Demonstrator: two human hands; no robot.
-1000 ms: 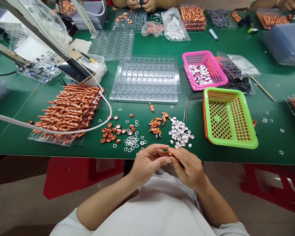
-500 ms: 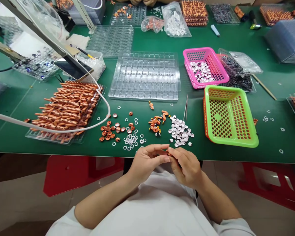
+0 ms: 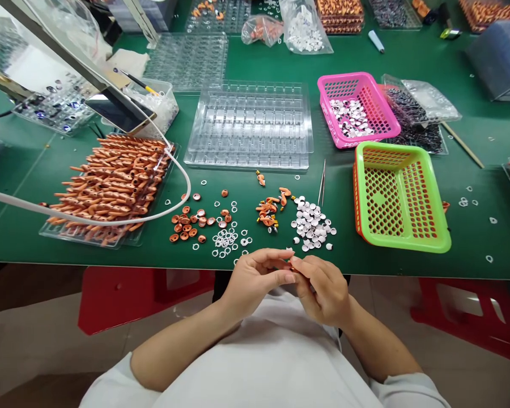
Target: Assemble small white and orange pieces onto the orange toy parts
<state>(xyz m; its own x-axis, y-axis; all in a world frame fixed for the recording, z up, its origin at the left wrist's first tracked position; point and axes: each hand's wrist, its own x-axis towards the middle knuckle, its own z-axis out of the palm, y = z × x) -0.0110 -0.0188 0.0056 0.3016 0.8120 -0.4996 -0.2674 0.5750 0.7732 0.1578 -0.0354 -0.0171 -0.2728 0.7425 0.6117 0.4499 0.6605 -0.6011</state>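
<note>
My left hand [image 3: 251,281] and my right hand [image 3: 324,288] meet at the table's front edge, fingertips pinched together around a small orange-brown part [image 3: 293,268]. Fingers cover most of that part, so its exact shape is hidden. Just beyond my right hand is a heap of white round caps [image 3: 312,226], with tweezers [image 3: 322,182] lying behind it. Orange curved pieces with gold ends [image 3: 267,212] sit in the middle. Beyond my left hand are thin white rings [image 3: 226,240] and copper-coloured round cups [image 3: 185,224].
At left, a clear tray is piled with orange stick-like parts [image 3: 110,181], a white cable [image 3: 185,175] looping over it. Clear moulded trays [image 3: 249,127] lie ahead. To the right stand a green basket [image 3: 444,241] and a pink basket [image 3: 393,129] containing white pieces.
The view has tilted slightly, so the table's things sit a little higher and a co-worker's hands at the far edge are out of frame. My hands keep nearly the same pinch.
</note>
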